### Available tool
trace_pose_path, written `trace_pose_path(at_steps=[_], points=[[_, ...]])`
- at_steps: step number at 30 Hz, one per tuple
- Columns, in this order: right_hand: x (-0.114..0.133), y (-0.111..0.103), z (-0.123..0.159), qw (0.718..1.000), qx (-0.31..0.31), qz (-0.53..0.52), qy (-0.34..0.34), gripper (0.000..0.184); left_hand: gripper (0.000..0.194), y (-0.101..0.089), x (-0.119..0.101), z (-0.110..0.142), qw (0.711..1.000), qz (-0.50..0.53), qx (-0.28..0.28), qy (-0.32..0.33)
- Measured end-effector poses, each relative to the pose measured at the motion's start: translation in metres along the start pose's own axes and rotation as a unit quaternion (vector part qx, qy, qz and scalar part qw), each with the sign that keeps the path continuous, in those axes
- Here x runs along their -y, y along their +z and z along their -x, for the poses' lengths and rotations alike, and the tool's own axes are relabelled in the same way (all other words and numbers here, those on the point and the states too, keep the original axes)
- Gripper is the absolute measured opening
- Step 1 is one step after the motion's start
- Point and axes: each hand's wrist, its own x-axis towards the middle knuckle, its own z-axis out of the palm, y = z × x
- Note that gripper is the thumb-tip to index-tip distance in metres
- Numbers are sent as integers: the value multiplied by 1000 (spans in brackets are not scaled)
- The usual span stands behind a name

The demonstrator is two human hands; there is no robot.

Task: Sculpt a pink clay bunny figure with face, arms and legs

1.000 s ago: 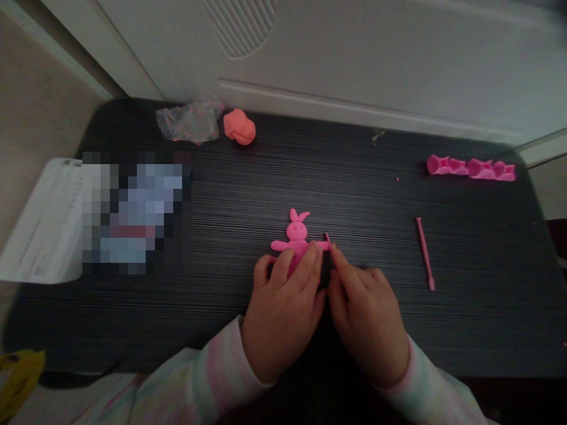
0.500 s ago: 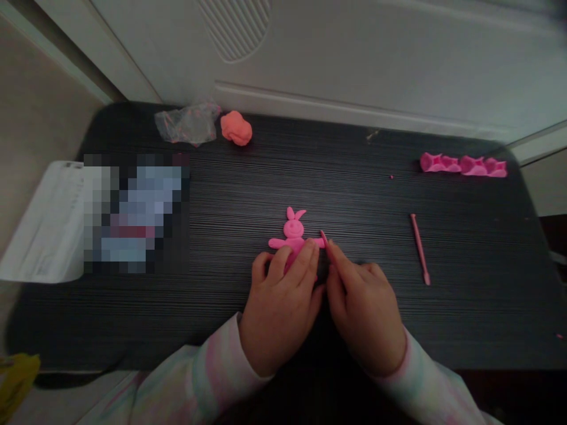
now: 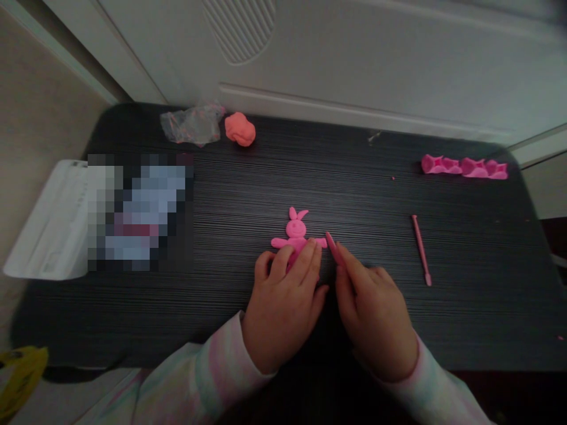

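Observation:
A flat pink clay rabbit (image 3: 296,229) lies on the dark table, its ears and head pointing away from me. My left hand (image 3: 283,301) rests over its lower body, fingertips pressing it down, so the legs are hidden. Pinched in my right hand (image 3: 374,313) is a pink modelling tool (image 3: 333,247) with a flat, pointed blade. The blade's tip is right beside the end of the rabbit's right-side arm; whether it touches I cannot tell.
A second pink modelling tool (image 3: 421,251) lies to the right. Behind it sits a row of pink cups (image 3: 464,167). An orange clay lump (image 3: 240,129) and a crumpled plastic wrapper (image 3: 192,125) are at the back left. White paper (image 3: 48,218) hangs over the left edge, by a blurred-out patch.
My right hand has moved slightly right and toward me, drawing the tool's blade off the rabbit's arm. More of the blade shows. My left hand stays on the rabbit.

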Motion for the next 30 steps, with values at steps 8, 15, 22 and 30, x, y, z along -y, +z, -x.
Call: trace_pose_path(at_steps=[8,15,22,30], points=[[-48,-11,-33,998,-10,-9,-60,19,42,1,-1,0,1000,12,1,-11],[-47,-2,-43,993,-23,-1,-112,21,43,3,0,0,1000,12,-7,-9],[-49,1,-40,991,-20,-25,-131,22,42,3,0,-1,1000,12,7,-17],[-43,1,-35,990,-15,-21,-136,23,43,2,0,-1,999,18,18,-21]])
